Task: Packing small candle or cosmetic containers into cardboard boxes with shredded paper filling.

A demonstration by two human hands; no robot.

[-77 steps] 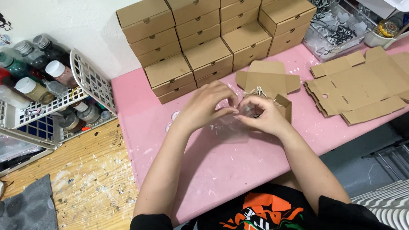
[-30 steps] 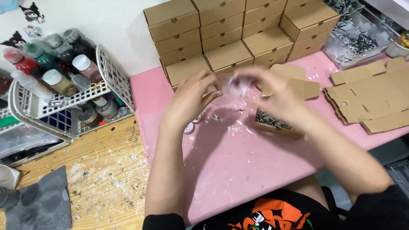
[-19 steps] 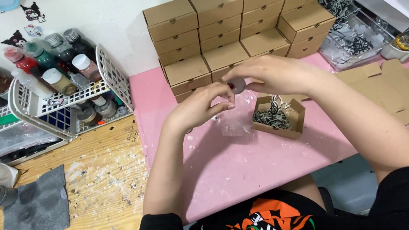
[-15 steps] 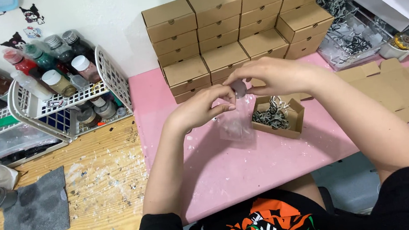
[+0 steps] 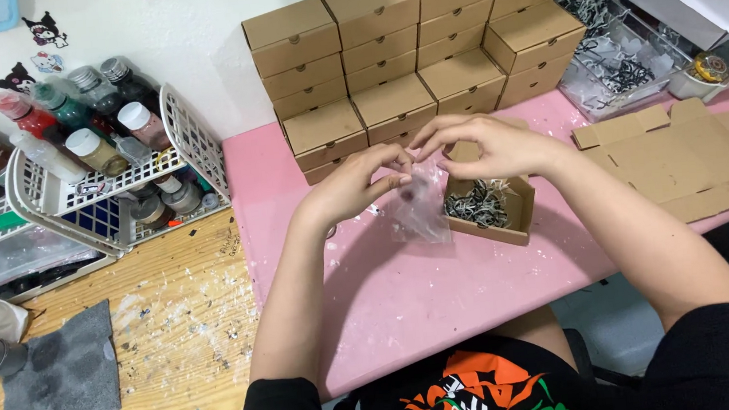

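A small clear plastic bag (image 5: pixel 419 210) hangs over the pink table top (image 5: pixel 410 303), pinched at its top edge between my left hand (image 5: pixel 354 185) and my right hand (image 5: pixel 483 144). The fingertips of both hands meet above the bag. Something small and dark shows inside it, too blurred to name. Just right of the bag sits an open brown cardboard box (image 5: pixel 491 206) filled with dark and pale shredded paper.
Closed brown boxes (image 5: pixel 411 44) are stacked against the wall behind my hands. Flat unfolded box blanks (image 5: pixel 685 156) lie at the right. A white wire basket (image 5: pixel 91 182) holds several paint bottles at the left. A clear tray of shredded paper (image 5: pixel 614 65) stands at the back right.
My right hand held a small round grey thing above the bag's mouth; now it is out of sight and both hands pinch the bag's top. The hands have lowered slightly.
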